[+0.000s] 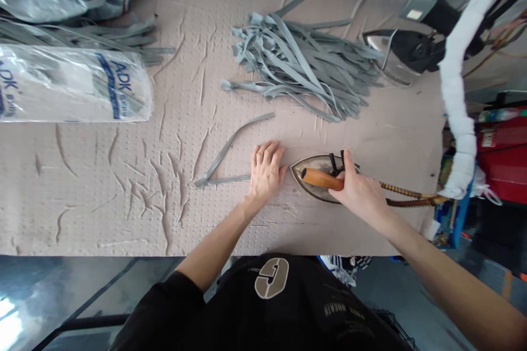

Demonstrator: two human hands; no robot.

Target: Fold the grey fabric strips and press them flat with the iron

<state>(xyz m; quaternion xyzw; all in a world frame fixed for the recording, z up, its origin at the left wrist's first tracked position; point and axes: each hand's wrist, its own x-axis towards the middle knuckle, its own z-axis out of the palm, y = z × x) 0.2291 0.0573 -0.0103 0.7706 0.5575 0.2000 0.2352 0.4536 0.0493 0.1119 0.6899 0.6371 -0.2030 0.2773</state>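
Note:
My right hand [362, 192] is wrapped round the iron [317, 194] near the back of its wooden handle, thumb raised. The iron's sole is down on the padded board, its tip pointing left. Just left of that tip, my left hand [265, 170] lies palm down with the fingers stretched and the thumb apart. It covers one end of a narrow grey fabric strip [222, 154], which is bent into a V on the board; the covered end is hidden.
Beyond my hands lies a heap of grey strips [304, 66]. A second iron [399, 49] stands behind it. At far left are a printed plastic bag [69, 85] and more strips [119, 35]. A white-wrapped hose [457, 82] hangs at right. The beige board [82, 219] is wrinkled.

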